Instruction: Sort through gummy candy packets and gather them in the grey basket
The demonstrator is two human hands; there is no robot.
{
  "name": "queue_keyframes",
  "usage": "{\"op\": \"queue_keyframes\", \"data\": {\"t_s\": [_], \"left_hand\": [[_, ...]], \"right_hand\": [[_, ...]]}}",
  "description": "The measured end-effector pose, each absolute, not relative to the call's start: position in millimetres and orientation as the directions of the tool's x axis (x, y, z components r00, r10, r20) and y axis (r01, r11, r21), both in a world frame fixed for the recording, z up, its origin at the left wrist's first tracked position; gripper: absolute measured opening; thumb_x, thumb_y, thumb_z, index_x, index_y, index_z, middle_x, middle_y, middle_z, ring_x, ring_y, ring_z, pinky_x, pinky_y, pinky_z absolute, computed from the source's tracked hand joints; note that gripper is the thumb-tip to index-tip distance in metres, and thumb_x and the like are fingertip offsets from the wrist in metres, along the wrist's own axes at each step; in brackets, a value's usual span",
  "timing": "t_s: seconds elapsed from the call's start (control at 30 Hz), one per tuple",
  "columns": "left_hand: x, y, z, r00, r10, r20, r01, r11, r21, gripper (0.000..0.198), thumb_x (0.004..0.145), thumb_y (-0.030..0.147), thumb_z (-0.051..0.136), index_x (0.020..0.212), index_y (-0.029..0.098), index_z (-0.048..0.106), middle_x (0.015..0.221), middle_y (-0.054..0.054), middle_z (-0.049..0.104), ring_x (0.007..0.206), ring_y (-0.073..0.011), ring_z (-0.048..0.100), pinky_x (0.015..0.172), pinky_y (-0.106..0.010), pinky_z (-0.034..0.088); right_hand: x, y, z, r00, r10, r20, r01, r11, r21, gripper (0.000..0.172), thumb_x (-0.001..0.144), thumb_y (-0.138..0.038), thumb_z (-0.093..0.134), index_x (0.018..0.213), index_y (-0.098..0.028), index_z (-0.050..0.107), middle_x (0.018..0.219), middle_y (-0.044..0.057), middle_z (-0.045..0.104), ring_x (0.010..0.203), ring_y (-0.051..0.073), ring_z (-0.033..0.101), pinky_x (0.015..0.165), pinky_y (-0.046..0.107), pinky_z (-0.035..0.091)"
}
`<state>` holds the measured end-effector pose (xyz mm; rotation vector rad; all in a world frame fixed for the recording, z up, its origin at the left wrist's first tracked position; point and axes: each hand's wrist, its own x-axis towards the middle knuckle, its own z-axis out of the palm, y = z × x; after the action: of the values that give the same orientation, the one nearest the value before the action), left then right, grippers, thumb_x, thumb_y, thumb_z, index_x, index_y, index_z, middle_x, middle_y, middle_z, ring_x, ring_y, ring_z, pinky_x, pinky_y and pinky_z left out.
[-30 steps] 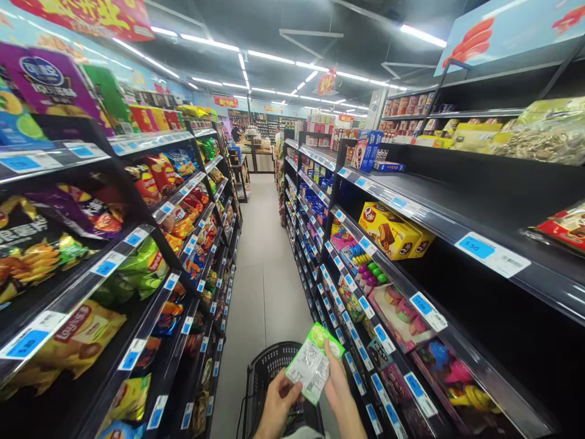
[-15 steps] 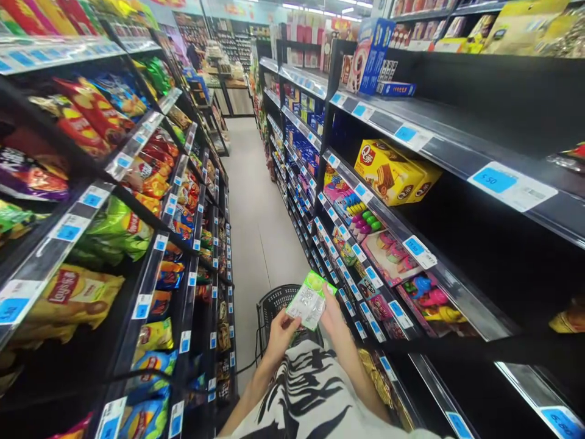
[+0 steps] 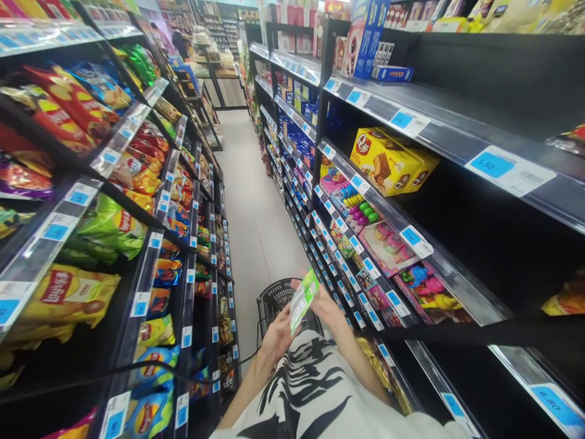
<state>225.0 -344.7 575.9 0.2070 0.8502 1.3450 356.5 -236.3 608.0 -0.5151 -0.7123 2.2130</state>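
A small green-and-white packet (image 3: pixel 302 305) is held above a shopping basket (image 3: pixel 277 299), tilted so that its printed face is foreshortened. My left hand (image 3: pixel 274 338) pinches the packet's lower left edge. Behind the packet and to its right is my right hand (image 3: pixel 325 310), its fingers stretched out and partly hidden by it. Whether those fingers press on the packet is hard to make out. The black basket has a perforated rim, and its inside is mostly covered by my hands and patterned shirt (image 3: pixel 301 384).
Shelves of chip bags (image 3: pixel 75 292) line the left side. On the right, shelves hold yellow cake boxes (image 3: pixel 388 161), colourful toy-like sweets (image 3: pixel 361 210) and a blue box (image 3: pixel 365 39). The pale aisle floor (image 3: pixel 247 177) runs to a counter (image 3: pixel 226 91). A dark cable (image 3: pixel 150 366) crosses low left.
The packet has turned from lying nearly flat to a steeper tilt. My right thumb has come off its face, and those fingers have straightened behind it. The view has shifted slightly.
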Motion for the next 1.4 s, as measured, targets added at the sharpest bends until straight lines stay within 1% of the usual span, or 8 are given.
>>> {"op": "queue_keyframes", "data": {"t_s": [0.13,0.23,0.33,0.47,0.63,0.9,1.13,1.4], "left_hand": [[233,-346,575,0.058,0.891,-0.450,-0.745,0.339,0.574,0.052,0.075,0.043,0.080,0.118,0.016,0.068,0.097,-0.010,0.071,0.082,-0.0193,0.065,0.071,-0.029,0.052],[236,-345,569,-0.010,0.867,-0.499,-0.713,0.344,0.611,0.066,0.076,0.072,0.070,0.105,0.013,0.071,0.101,-0.013,0.071,0.090,-0.0227,0.067,0.073,-0.031,0.054],[232,-348,557,-0.206,0.860,-0.467,-0.513,0.312,0.800,0.073,0.070,0.082,0.067,0.089,0.012,0.070,0.089,-0.012,0.070,0.078,-0.0195,0.065,0.064,-0.028,0.050],[222,-359,541,-0.410,0.854,-0.320,-0.174,0.271,0.947,0.066,0.075,0.080,0.062,0.062,0.015,0.056,0.059,-0.001,0.055,0.057,-0.0114,0.049,0.059,-0.025,0.039],[216,-376,540,-0.401,0.880,-0.253,-0.011,0.272,0.962,0.062,0.084,0.075,0.055,0.061,0.018,0.048,0.060,0.001,0.048,0.061,-0.0116,0.044,0.061,-0.024,0.035],[200,-397,554,-0.061,0.962,-0.266,0.416,0.266,0.869,0.055,0.092,0.065,0.037,0.061,0.019,0.044,0.064,-0.002,0.054,0.063,-0.0156,0.047,0.063,-0.028,0.033],[199,-401,529,0.198,0.935,-0.294,0.567,0.135,0.812,0.046,0.098,0.051,0.031,0.071,0.019,0.052,0.078,-0.007,0.065,0.075,-0.0201,0.058,0.071,-0.029,0.037],[209,-428,454,0.082,0.906,-0.416,0.400,0.352,0.846,0.036,0.096,0.046,0.038,0.082,0.021,0.060,0.086,-0.005,0.070,0.082,-0.0196,0.063,0.076,-0.027,0.039]], "right_hand": [[347,-238,599,-0.503,0.822,-0.267,-0.479,-0.522,-0.706,0.039,0.065,-0.030,0.087,0.094,-0.015,0.065,0.082,0.001,0.069,0.070,0.010,0.061,0.071,0.021,0.048],[345,-238,592,-0.387,0.871,-0.304,-0.456,-0.467,-0.758,0.039,0.064,-0.032,0.088,0.085,-0.015,0.059,0.082,0.001,0.068,0.075,0.011,0.063,0.072,0.021,0.050],[345,-239,585,-0.316,0.883,-0.347,-0.444,-0.461,-0.768,0.046,0.059,-0.033,0.091,0.077,-0.017,0.052,0.077,-0.001,0.067,0.077,0.014,0.065,0.074,0.024,0.053],[353,-246,576,-0.340,0.841,-0.420,-0.391,-0.533,-0.750,0.051,0.051,-0.026,0.094,0.085,-0.016,0.057,0.088,0.004,0.070,0.082,0.019,0.068,0.072,0.028,0.056],[384,-269,563,-0.436,0.768,-0.469,-0.371,-0.628,-0.684,0.061,0.057,-0.028,0.091,0.110,-0.021,0.061,0.113,0.006,0.070,0.089,0.020,0.070,0.066,0.027,0.058],[439,-292,554,-0.619,0.555,-0.556,-0.037,-0.728,-0.685,0.066,0.053,-0.031,0.091,0.113,-0.017,0.066,0.110,0.009,0.071,0.085,0.022,0.071,0.068,0.031,0.061],[438,-288,554,-0.780,0.251,-0.574,0.302,-0.651,-0.696,0.077,0.053,-0.029,0.092,0.124,-0.015,0.066,0.105,0.009,0.073,0.090,0.021,0.070,0.076,0.028,0.060],[440,-303,497,-0.514,0.500,-0.697,0.654,-0.297,-0.696,0.055,0.074,-0.037,0.077,0.123,-0.013,0.070,0.104,0.008,0.074,0.091,0.021,0.069,0.088,0.036,0.059]]}}
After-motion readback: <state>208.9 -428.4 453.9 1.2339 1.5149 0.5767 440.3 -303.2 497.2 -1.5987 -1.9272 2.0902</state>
